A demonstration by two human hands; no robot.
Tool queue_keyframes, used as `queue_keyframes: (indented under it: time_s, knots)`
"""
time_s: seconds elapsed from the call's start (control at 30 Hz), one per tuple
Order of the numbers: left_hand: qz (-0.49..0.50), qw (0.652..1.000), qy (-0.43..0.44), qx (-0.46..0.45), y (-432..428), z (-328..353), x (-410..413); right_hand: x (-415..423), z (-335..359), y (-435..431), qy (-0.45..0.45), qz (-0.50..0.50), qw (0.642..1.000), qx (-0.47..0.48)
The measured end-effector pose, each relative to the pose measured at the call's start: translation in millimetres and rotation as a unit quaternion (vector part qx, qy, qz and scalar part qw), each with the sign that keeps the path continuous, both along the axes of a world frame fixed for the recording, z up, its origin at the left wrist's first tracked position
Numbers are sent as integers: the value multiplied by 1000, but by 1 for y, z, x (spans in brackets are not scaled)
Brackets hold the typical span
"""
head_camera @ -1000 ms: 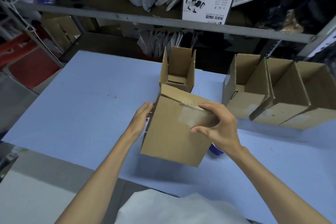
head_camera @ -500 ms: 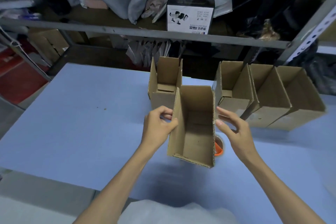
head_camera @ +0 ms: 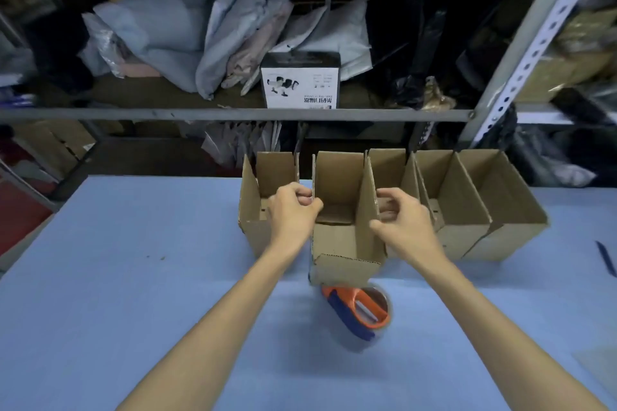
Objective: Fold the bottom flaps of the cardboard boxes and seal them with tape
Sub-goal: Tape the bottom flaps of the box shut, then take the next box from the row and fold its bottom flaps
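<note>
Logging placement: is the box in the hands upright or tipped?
Upright. The box has its mouth facing up, with folded bottom flaps visible inside; the left hand and right hand grip its raised side flaps.

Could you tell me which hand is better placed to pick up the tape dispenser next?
Probably the right hand. Both it and the left hand pinch side flaps of the box, but the tape dispenser lies slightly nearer the right.

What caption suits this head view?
Left hand and right hand hold the open box in a row of boxes on the blue table, tape dispenser nearby.
</note>
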State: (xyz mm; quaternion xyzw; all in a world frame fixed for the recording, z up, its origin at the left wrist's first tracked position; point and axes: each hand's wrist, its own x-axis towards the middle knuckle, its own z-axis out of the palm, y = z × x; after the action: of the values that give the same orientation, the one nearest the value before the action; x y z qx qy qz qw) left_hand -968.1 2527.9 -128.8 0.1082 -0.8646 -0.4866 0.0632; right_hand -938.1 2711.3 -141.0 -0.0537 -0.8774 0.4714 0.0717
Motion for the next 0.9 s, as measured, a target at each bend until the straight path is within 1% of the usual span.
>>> queue_keyframes:
  time_s: [0.07,0.2,0.27,0.33,0.43,0.53,0.67,0.83,0.9]
  knots:
    - [-9,1000,0,-12,5,3,-19,-17,3,-3,9,2,999,39]
    - [-71,996,-33,-52,14,4,-56,-53,0,-3,23,-27,994,105]
    - [-84,993,-36,-69,19,-1,-69,-67,-6,-2,24,-36,990,134]
    - [-86,993,-42,-72,23,-9,-80,-77,-15,-2,18,-44,985,167]
    - [-89,992,-66,-61,30,-23,-93,-84,-32,-1,-1,-46,969,243]
    - [-87,990,-86,-67,36,-39,-98,-87,-46,1,-31,-21,971,237]
    - [-79,991,-91,-52,39,-50,-99,-88,-54,4,-40,6,975,217]
    - [-143,983,-81,-85,31,-45,-100,-88,-52,11,-38,25,973,225]
    - [-163,979,-59,-110,17,-41,-96,-88,-50,13,-32,28,972,230]
